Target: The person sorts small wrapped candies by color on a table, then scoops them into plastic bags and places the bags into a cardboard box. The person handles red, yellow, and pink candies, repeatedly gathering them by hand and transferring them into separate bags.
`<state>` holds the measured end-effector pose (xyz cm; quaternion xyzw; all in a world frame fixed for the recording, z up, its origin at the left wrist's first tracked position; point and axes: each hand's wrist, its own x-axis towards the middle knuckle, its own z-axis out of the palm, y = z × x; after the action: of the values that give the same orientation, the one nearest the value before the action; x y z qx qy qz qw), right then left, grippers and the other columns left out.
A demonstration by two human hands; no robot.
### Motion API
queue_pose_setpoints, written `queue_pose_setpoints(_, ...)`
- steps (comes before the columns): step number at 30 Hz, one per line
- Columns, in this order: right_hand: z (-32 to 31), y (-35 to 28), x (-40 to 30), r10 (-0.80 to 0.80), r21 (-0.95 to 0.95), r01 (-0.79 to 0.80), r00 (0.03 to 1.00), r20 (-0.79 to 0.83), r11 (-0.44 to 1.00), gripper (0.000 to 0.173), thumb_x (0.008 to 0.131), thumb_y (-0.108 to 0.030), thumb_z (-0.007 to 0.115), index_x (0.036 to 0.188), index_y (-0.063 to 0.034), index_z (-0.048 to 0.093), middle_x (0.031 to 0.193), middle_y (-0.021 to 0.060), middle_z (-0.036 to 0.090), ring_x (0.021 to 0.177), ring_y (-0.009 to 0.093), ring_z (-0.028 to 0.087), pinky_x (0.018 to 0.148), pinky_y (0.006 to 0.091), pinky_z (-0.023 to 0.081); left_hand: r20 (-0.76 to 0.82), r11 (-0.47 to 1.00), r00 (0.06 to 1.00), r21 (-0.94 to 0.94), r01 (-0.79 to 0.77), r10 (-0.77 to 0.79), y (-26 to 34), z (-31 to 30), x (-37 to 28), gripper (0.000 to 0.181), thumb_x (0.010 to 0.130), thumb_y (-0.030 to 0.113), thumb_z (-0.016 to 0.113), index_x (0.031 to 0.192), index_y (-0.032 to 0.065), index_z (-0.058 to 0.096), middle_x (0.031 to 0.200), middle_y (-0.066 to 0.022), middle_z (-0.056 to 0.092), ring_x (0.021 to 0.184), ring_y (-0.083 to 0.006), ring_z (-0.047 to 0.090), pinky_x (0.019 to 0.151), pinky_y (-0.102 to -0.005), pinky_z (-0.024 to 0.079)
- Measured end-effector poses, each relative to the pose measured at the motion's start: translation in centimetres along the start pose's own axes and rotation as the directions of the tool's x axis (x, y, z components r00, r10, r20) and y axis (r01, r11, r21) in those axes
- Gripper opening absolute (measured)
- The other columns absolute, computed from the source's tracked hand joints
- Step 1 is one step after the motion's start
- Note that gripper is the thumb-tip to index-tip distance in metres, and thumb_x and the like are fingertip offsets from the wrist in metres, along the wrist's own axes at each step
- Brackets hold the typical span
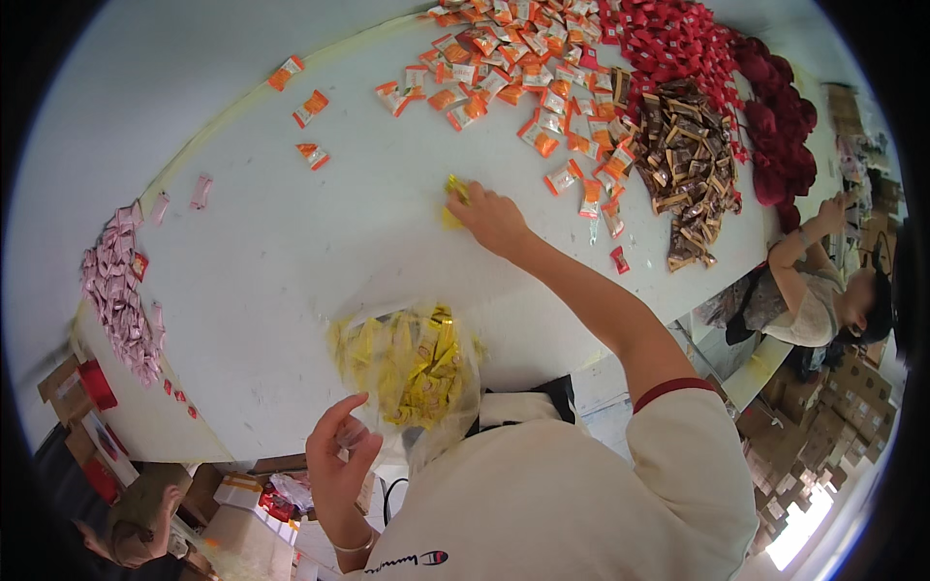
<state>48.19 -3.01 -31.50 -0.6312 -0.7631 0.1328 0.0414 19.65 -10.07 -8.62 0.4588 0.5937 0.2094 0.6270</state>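
My right hand (490, 218) is out over the white table (290, 240), its fingers closed on a small yellow wrapped packet (456, 185) at the tabletop. Whether more than one packet is under the fingers is hidden. Close to my body, a clear plastic bag (465, 417) full of yellow wrapped packets (436, 363) rests at the table's near edge. My left hand (338, 450) is at the bag's left side, fingers curled around a fold of clear plastic, with thumb and forefinger apart.
Orange-and-white sweets (465, 72) spread across the far side. Red packets (676, 43), brown wrapped sticks (686, 145) and dark red pouches (781, 123) lie to the right. Pink packets (120, 290) heap at the left edge. One person (814, 290) stands right, another (138, 530) lower left.
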Motion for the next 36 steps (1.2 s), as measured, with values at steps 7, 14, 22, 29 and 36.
queue_pose_setpoints(7, -13.0, -4.5, -10.1, 0.363, 0.878, -0.422, 0.800, 0.478, -0.226, 0.017, 0.081, -0.007, 0.047, 0.096, -0.0087, 0.053, 0.085, 0.0048, 0.051, 0.069, 0.008, 0.048, 0.045, 0.0200, 0.038, -0.043, 0.997, 0.997, 0.027, 0.066, -0.064, -1.0, -0.8, 0.0, 0.022, 0.087, 0.018, 0.051, 0.086, -0.0018, 0.060, 0.045, 0.0029, 0.040, 0.036, -0.0010, 0.031, 0.034, -0.0166, 0.022)
queue_pose_setpoints(14, -14.9, -20.2, -8.0, -0.496, 0.483, 0.261, 0.735, 0.462, 0.836, 0.020, 0.072, -0.008, 0.052, 0.088, -0.0043, 0.062, 0.080, 0.0072, 0.062, 0.075, 0.023, 0.060, 0.059, 0.0352, 0.046, -0.234, 0.979, 0.960, -0.092, -0.181, 0.155, -2.7, 0.0, -0.1, 0.030, 0.089, 0.026, 0.048, 0.082, -0.0001, 0.060, 0.043, 0.0044, 0.035, 0.035, -0.0009, 0.025, 0.032, -0.0174, 0.017)
queue_pose_setpoints(22, -8.6, -25.0, -5.3, -0.162, 0.251, 0.066, 0.909, 0.384, 0.966, 0.034, 0.066, -0.013, 0.061, 0.099, -0.0039, 0.058, 0.094, 0.0131, 0.058, 0.086, 0.025, 0.057, 0.062, 0.0364, 0.046, -0.253, 0.953, 0.945, -0.167, -0.252, 0.206, -4.4, -1.8, -1.9, 0.029, 0.090, 0.026, 0.046, 0.090, -0.0005, 0.059, 0.046, 0.0053, 0.034, 0.036, -0.0008, 0.023, 0.034, -0.0160, 0.015)
queue_pose_setpoints(29, -8.3, -18.5, -12.4, -0.149, 0.506, 0.217, 0.974, -0.171, 0.835, 0.037, 0.072, -0.010, 0.051, 0.108, 0.0005, 0.048, 0.102, 0.0205, 0.052, 0.089, 0.034, 0.053, 0.082, 0.0404, 0.040, -0.116, 0.918, 0.977, -0.337, -0.207, 0.178, -4.1, -2.7, -1.1, 0.026, 0.090, 0.019, 0.045, 0.101, -0.0018, 0.055, 0.054, 0.0060, 0.032, 0.041, -0.0009, 0.023, 0.037, -0.0169, 0.015)
queue_pose_setpoints(36, -14.4, -13.6, -19.6, -0.252, 0.006, 0.252, 0.965, 0.067, 0.968, 0.010, 0.065, -0.010, 0.056, 0.073, -0.0049, 0.058, 0.075, 0.0087, 0.051, 0.080, 0.023, 0.050, 0.085, 0.0457, 0.037, -0.129, 0.929, 0.973, -0.295, -0.223, 0.192, -4.1, -3.7, -1.3, 0.029, 0.086, 0.016, 0.053, 0.108, -0.0006, 0.051, 0.061, 0.0044, 0.036, 0.046, -0.0022, 0.026, 0.040, -0.0158, 0.021)
